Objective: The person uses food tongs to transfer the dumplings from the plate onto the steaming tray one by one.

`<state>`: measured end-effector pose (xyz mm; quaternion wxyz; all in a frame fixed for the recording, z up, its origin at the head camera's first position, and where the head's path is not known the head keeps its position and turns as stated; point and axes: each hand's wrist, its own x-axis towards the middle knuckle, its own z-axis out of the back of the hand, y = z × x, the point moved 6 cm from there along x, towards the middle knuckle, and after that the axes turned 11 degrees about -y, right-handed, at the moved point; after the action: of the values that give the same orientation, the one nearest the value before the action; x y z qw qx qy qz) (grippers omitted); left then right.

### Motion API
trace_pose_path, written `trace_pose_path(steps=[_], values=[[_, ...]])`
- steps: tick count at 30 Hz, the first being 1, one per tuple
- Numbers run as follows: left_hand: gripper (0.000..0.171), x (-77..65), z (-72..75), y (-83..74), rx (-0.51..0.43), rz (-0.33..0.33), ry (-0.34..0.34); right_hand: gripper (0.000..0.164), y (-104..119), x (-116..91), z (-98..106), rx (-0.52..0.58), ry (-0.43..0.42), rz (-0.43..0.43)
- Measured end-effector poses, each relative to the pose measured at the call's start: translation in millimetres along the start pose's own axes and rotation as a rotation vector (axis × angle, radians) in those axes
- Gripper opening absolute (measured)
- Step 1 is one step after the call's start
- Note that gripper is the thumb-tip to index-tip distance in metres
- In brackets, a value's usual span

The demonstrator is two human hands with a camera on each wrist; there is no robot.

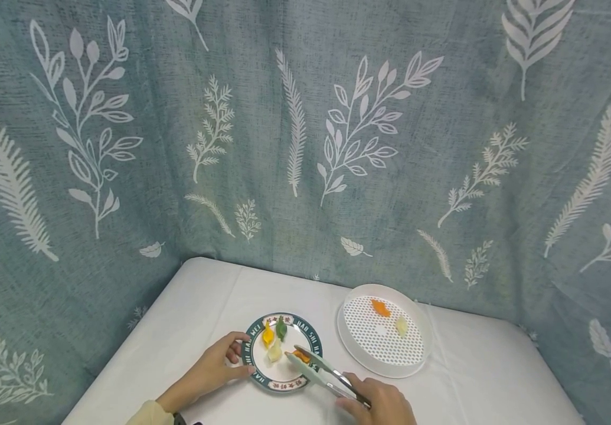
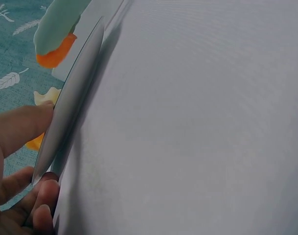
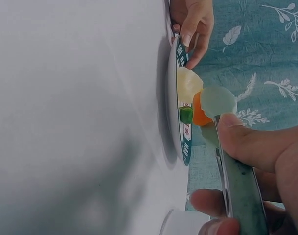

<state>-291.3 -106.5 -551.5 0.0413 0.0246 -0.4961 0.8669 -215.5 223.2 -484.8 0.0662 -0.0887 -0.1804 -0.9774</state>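
Observation:
My left hand holds the left side of a round plate with a green lettered rim, thumb on the rim and fingers at its edge. On the plate lie a yellow piece, a green piece and a cream piece, all small and dumpling-like. Metal tongs with pale green tips are gripped in my right hand. Between the tong tips is an orange dumpling-like piece, over the right part of the plate.
Right of the plate stands a white round tray with a perforated base. Inside it are another orange piece and a pale cream piece. A white cloth covers the table, and a blue-green leaf-patterned curtain hangs behind.

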Motion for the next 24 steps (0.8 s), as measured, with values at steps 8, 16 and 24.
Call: trace_pose_path(steps=[8, 16, 24], values=[[0.07, 0.6, -0.3, -0.4, 0.012, 0.008, -0.004, 0.059, -4.0, 2.0, 10.6, 0.035, -0.089, 0.04], [0.07, -0.5, 0.9, -0.6, -0.006, 0.011, -0.002, 0.058, -13.3, 5.5, 25.1, 0.011, -0.163, -0.019], [0.07, -0.2, 0.2, -0.2, -0.009, 0.009, -0.003, 0.063, -28.9, 11.8, 37.7, 0.003, -0.219, -0.057]])
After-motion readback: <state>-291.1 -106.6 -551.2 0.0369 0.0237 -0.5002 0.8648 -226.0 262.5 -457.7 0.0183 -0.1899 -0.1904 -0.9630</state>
